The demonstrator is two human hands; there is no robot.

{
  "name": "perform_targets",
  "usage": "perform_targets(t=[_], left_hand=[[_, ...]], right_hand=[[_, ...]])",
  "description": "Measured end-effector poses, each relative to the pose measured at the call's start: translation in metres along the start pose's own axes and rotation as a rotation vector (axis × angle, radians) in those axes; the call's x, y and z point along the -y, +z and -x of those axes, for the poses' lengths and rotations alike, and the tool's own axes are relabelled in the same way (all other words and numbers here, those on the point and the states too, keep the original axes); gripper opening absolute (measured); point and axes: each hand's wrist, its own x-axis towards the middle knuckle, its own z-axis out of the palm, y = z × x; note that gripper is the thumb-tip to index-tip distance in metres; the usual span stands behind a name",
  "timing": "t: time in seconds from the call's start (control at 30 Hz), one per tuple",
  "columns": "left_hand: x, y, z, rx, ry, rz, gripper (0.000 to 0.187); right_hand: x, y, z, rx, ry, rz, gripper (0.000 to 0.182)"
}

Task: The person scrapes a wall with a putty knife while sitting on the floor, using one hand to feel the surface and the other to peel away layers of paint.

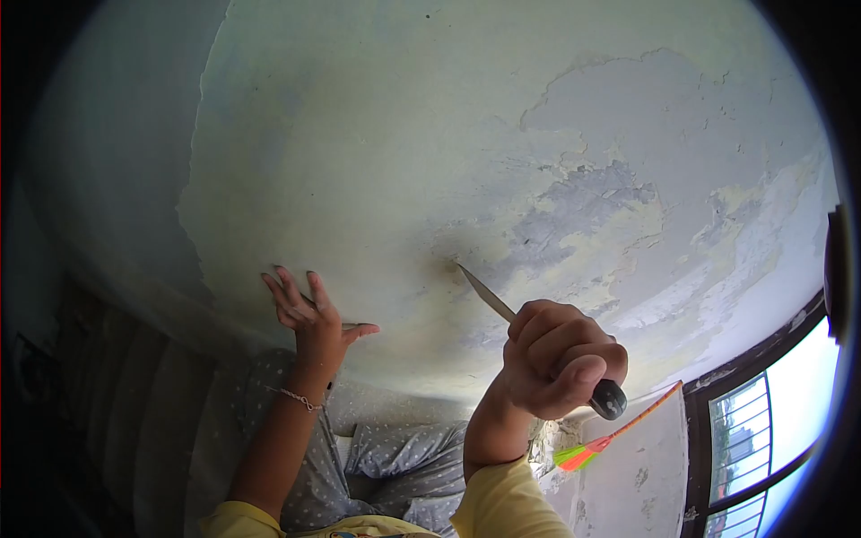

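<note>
A pale wall (359,161) with peeling paint and bare grey patches fills most of the view. My right hand (560,359) is closed around the dark handle of a knife-like scraper (487,294), right of centre. The narrow blade points up and left, and its tip is at the wall beside a brownish smudge. At the left, my left hand (309,314) rests against the wall with its fingers spread, holding nothing. Whether the blade tip presses into the surface cannot be made out.
A barred window (740,435) with a dark frame is at the lower right. Near it is an orange and green brush (581,455) on a long handle. Dim steps (161,412) descend at the lower left. My legs in grey dotted trousers (404,457) are folded below.
</note>
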Motion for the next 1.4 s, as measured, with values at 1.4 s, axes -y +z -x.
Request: perform_targets(t=[1.4], left_hand=[[0.001, 0.004, -0.004, -0.019, -0.005, -0.021, 0.147]], right_hand=[[0.044, -0.017, -0.013, -0.028, -0.034, -0.350, 0.034]])
